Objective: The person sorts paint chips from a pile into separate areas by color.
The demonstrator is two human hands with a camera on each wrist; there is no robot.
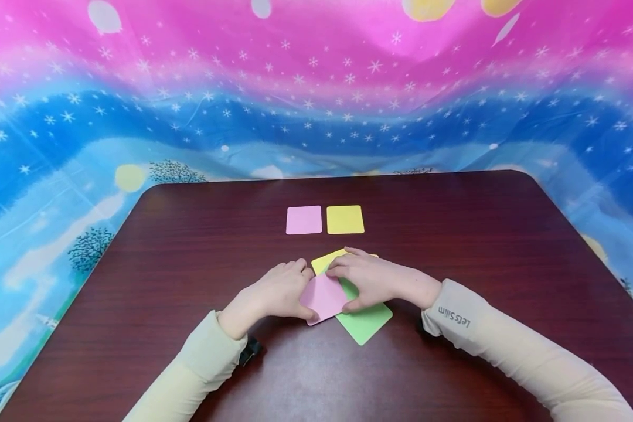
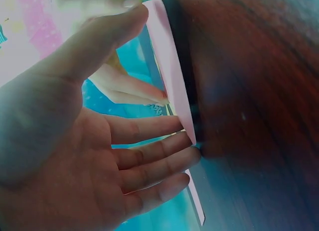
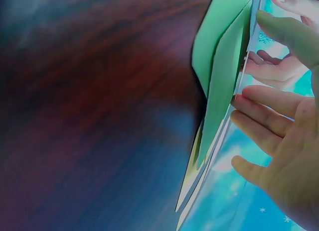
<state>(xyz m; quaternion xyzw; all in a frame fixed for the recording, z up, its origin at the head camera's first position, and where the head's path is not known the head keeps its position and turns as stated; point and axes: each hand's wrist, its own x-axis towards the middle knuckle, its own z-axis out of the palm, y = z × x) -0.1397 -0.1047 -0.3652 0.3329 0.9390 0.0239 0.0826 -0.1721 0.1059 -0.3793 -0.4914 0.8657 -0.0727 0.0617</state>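
Observation:
A pink square card (image 1: 323, 298) lies on top of a loose pile near the middle of the table. My left hand (image 1: 274, 290) holds its left side, thumb at the near corner and fingertips at the far edge. From the right, my right hand (image 1: 371, 278) grips the same card, thumb at its right corner and fingers toward its far corner. Beneath, turned at an angle, a green card (image 1: 366, 322) shows; the right wrist view reveals two green layers (image 3: 224, 66) spread apart. A yellow card (image 1: 322, 262) peeks out behind, partly covered by my right hand.
Farther back, another pink card (image 1: 303, 220) and another yellow card (image 1: 345, 220) lie flat, side by side with a narrow gap. The dark wooden table (image 1: 216, 223) has rounded far corners. A colourful snow-patterned cloth (image 1: 316, 88) hangs behind it.

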